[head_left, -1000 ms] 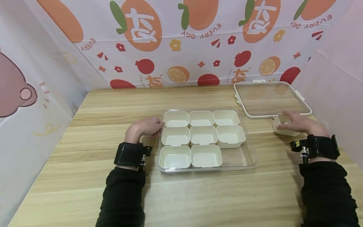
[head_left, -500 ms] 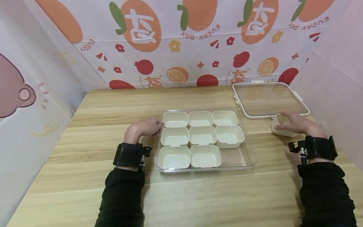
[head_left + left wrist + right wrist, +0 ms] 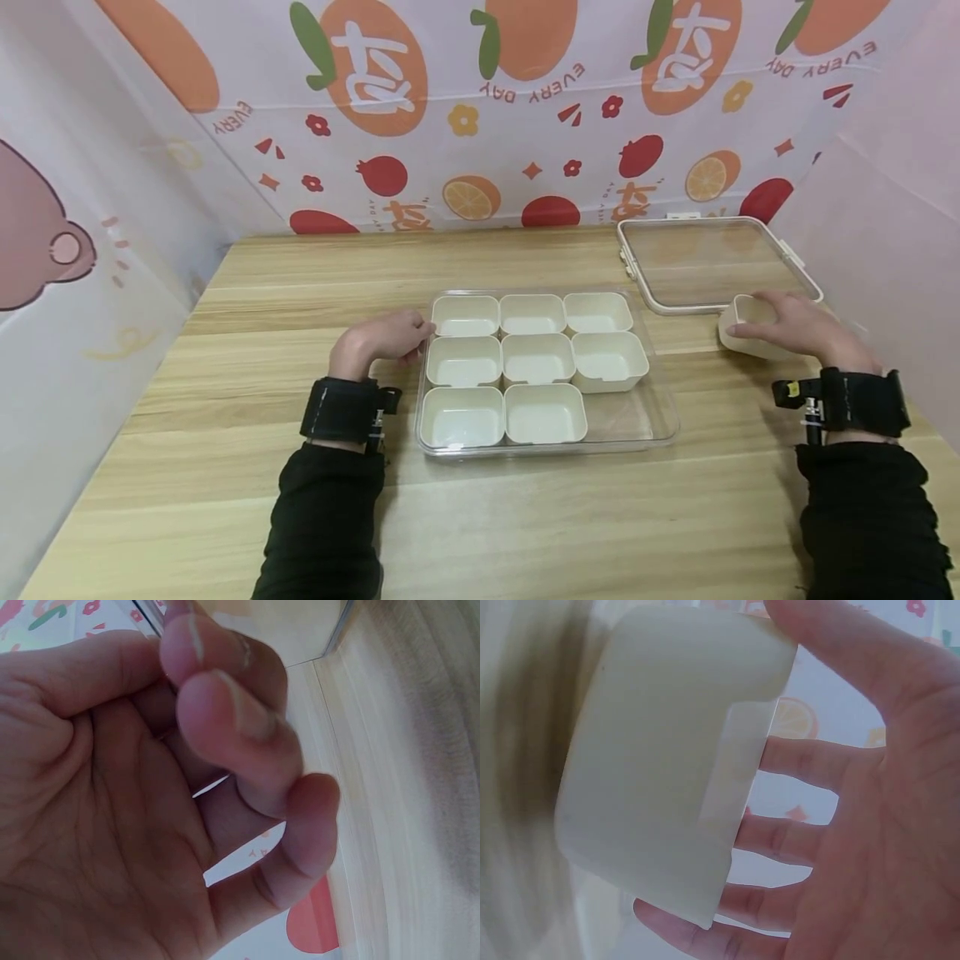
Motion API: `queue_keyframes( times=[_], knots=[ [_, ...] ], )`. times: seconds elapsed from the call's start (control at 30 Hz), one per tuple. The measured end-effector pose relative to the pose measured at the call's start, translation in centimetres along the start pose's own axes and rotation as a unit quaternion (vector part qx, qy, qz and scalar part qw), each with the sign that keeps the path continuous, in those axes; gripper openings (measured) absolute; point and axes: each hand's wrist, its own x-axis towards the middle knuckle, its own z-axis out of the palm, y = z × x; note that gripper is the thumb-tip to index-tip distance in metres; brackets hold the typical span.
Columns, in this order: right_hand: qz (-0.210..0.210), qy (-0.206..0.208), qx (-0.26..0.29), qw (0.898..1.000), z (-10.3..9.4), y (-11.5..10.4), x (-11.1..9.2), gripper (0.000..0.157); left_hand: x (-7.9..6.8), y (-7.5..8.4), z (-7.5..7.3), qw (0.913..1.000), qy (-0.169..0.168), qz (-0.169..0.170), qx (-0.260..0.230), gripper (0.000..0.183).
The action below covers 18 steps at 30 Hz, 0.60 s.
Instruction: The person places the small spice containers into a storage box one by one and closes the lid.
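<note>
A clear plastic tray [image 3: 618, 421] holds several cream, open-topped small boxes [image 3: 540, 358] in rows, with a bare spot at its front right corner. At the tray's left edge my left hand [image 3: 381, 337] pinches the rim between thumb and index finger; in the left wrist view the other fingers [image 3: 240, 727] curl loosely beside the wall. Over on the right, my right hand [image 3: 798, 329] grips another cream small box [image 3: 660, 757], thumb on one end and fingers along the far side. This box has a shallow notch in its rim and is close over the table.
A clear lid [image 3: 720, 262] with a cream frame and side clips lies at the back right, just behind the held box. Printed cloth [image 3: 495, 150] hangs along the wooden table's [image 3: 525, 525] back edge, and a pale pink cloth [image 3: 892, 225] borders the right side.
The box in my right hand has risen and tipped slightly, and the right wrist has shifted a little to the right. My left hand and the tray stay where they were.
</note>
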Motion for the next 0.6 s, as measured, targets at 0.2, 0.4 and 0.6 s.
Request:
queue_keyframes(
  times=[0.2,0.4,0.6],
  knots=[
    [0.004,0.024,0.01,1.0,-0.7,-1.3,-0.3,0.085,-0.1,0.0,0.1,1.0,0.003,-0.003,0.005,0.038],
    [0.013,0.037,0.017,0.999,-1.3,-2.8,-0.9,0.087,-0.1,0.1,0.1,1.0,-0.003,0.0,0.004,0.039],
    [-0.016,0.064,0.018,0.998,-2.3,-4.9,-1.6,0.083,-0.1,0.2,0.0,1.0,-0.001,0.003,0.004,0.037]
  ],
)
